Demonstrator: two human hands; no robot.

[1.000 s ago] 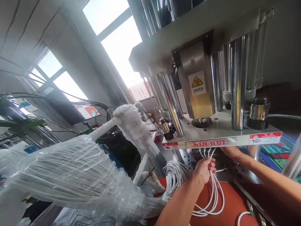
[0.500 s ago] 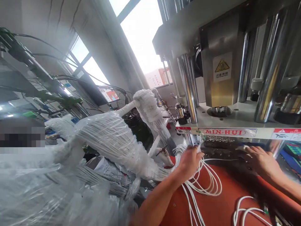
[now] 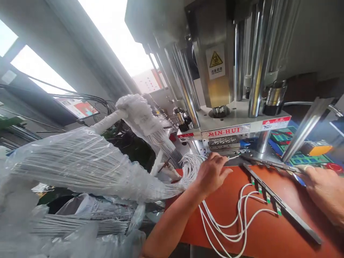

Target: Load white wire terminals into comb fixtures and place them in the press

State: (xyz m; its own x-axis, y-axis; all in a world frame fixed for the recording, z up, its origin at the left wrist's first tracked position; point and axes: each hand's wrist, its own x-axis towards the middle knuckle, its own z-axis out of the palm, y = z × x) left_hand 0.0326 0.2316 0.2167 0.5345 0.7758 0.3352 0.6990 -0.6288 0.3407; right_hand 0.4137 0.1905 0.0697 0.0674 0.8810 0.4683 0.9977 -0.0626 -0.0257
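My left hand (image 3: 212, 172) is over the orange mat (image 3: 204, 229), beside a thick bundle of white cables (image 3: 190, 166). Its thumb stands apart from the bent fingers, and no cable shows in that gap. Just beyond the fingertips a white cable end (image 3: 233, 157) lies near the press. At right, my right hand (image 3: 322, 188) is closed around the near end of a dark metal strip (image 3: 271, 163), beside a small blue piece (image 3: 299, 180). Between the hands, a second metal strip (image 3: 288, 211) lies on the mat, with several green-ended white cables (image 3: 249, 195) attached.
A press (image 3: 225, 133) with chrome columns and a heat-warning label stands ahead. Plastic-wrapped cables (image 3: 88, 168) hang on a padded rack (image 3: 107, 120) at left. A green-and-blue tray (image 3: 285, 138) and a yellow-topped box with a red button (image 3: 318, 147) are at right.
The view has swung right. The cable loops that hung from my left hand no longer show there, and its thumb has parted from the fingers. My right hand has drawn away from the press with the strip.
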